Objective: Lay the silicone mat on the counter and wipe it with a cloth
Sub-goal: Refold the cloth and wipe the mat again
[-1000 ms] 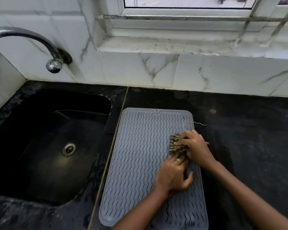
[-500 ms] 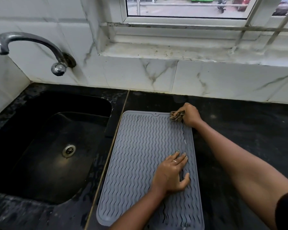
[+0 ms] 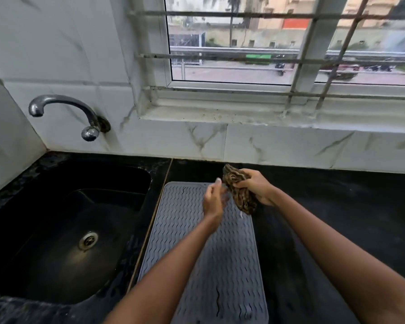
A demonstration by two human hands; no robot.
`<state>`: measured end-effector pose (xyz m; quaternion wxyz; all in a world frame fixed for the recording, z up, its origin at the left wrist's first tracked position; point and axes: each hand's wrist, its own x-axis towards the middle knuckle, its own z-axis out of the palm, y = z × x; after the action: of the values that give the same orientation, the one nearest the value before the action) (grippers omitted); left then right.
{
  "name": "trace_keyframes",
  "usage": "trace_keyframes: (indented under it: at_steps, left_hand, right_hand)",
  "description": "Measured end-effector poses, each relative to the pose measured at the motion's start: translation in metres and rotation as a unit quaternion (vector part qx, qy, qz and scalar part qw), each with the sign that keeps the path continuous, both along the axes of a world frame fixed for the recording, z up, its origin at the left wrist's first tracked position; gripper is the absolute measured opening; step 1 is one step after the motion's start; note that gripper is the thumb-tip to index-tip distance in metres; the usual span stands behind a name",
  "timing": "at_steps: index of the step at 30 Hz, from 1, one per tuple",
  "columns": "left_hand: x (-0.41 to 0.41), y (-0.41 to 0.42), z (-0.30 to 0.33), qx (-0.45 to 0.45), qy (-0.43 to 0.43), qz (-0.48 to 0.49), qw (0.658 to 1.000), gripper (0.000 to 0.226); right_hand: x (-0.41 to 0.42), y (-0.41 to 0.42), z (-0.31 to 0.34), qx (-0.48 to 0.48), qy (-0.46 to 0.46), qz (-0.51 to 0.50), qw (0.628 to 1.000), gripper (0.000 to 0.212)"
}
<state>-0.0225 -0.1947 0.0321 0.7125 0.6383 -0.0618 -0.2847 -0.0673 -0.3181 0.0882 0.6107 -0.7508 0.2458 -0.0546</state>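
A grey silicone mat (image 3: 187,232) with a wavy ribbed surface lies flat on the black counter (image 3: 337,218), just right of the sink. My right hand (image 3: 257,187) grips a bunched brown patterned cloth (image 3: 240,190) and holds it in the air above the mat's far right corner. My left hand (image 3: 213,198) is raised off the mat next to the cloth, fingers loosely extended and blurred by motion. I cannot tell whether its fingertips touch the cloth.
A black sink (image 3: 63,230) with a metal drain (image 3: 88,240) sits to the left, with a curved metal tap (image 3: 63,113) on the white marble-tiled wall above it. A barred window (image 3: 278,43) and its sill run along the back.
My right hand wiped up the mat to its far corner, then lifted the cloth off it. My left hand left the mat and rose toward the cloth. The view tilted up.
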Motion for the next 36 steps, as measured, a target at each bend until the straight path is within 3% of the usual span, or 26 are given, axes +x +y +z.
trace_keyframes:
  at_steps: [3,7,11,17,22,24,29,33,36]
  left_hand:
    - [0.022,-0.007,0.036,0.002,0.025,-0.055,0.998,0.049]
    - [0.046,0.008,0.058,0.027,-0.032,-0.092,0.995,0.034]
    - [0.061,0.025,0.068,0.036,-0.041,-0.074,0.996,0.018]
    - [0.081,0.050,0.086,0.068,-0.024,-0.003,0.997,0.023]
    - [0.083,0.073,0.109,0.178,-0.090,-0.138,0.970,0.017]
    - [0.082,0.077,0.114,0.204,-0.119,-0.207,0.950,0.028]
    - [0.071,0.072,0.114,0.084,-0.174,-0.257,0.947,0.041]
    - [0.063,0.071,0.101,0.061,-0.138,-0.287,0.946,0.032]
    - [0.062,0.071,0.096,0.078,-0.134,-0.276,0.948,0.032]
  right_hand:
    - [0.004,0.008,0.014,0.028,-0.024,0.025,0.999,0.039]
    - [0.008,0.008,0.031,0.073,-0.055,0.039,0.995,0.038]
    - [0.012,0.006,0.040,0.106,-0.051,0.034,0.992,0.009]
    - [0.019,0.008,0.054,0.169,-0.075,-0.043,0.982,0.030]
    - [0.023,0.019,0.052,0.124,-0.070,-0.061,0.988,0.025]
    - [0.024,0.024,0.052,0.104,-0.062,-0.028,0.992,0.024]
    - [0.026,0.038,0.057,0.032,-0.039,0.065,0.997,0.029]
    - [0.026,0.038,0.060,0.107,-0.070,0.047,0.991,0.027]
    - [0.023,0.034,0.056,0.131,-0.066,0.020,0.989,0.039]
